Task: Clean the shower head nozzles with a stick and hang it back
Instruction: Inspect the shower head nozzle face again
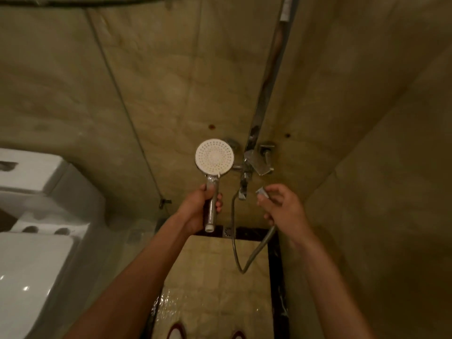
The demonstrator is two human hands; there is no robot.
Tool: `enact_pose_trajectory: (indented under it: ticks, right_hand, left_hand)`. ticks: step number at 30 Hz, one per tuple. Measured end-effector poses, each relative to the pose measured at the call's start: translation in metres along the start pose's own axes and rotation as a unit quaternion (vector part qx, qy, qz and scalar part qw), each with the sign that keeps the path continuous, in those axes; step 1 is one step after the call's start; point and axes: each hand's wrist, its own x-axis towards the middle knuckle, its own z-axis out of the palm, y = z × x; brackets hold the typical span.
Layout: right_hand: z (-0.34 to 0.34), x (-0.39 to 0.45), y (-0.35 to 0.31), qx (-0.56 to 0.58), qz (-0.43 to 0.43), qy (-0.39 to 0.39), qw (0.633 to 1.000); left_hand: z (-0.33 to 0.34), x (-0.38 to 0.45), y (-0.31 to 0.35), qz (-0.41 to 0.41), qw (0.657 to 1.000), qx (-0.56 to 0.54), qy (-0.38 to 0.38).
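Observation:
My left hand (195, 209) grips the chrome handle of the shower head (214, 156), holding it upright with its round white nozzle face turned toward me. The handle's threaded end (209, 227) is bare, detached from the hose. My right hand (283, 206) holds the metal end fitting of the hose (261, 192) between thumb and fingers, about a hand's width right of the handle. The hose (234, 241) loops down from the tap and back up into my right hand. No stick is visible.
The chrome mixer tap (256, 161) and riser rail (266, 94) are fixed to the tiled wall just behind the hands. A glass partition edge (137, 133) runs on the left, with a white toilet (31, 241) beyond it. A floor drain (228, 232) and wet tiles lie below.

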Motion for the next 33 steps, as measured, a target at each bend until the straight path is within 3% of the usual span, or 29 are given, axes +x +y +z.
enact_pose_trajectory:
  ticks: [6,17,33]
  right_hand:
    - [-0.005,-0.034,-0.016,0.083,0.047,0.009,0.995]
    - [-0.009,-0.05,-0.047,0.062,-0.019,0.007,0.998]
    - [-0.004,-0.015,-0.101,0.058,-0.082,0.054,0.993]
  left_hand:
    - [0.056,-0.026,0.038,0.039,0.998,0.022,-0.051]
    - [0.146,-0.063,0.095,0.149,0.978,0.032,-0.139]
    - [0.184,-0.061,0.139,0.212,0.958,0.049,-0.185]
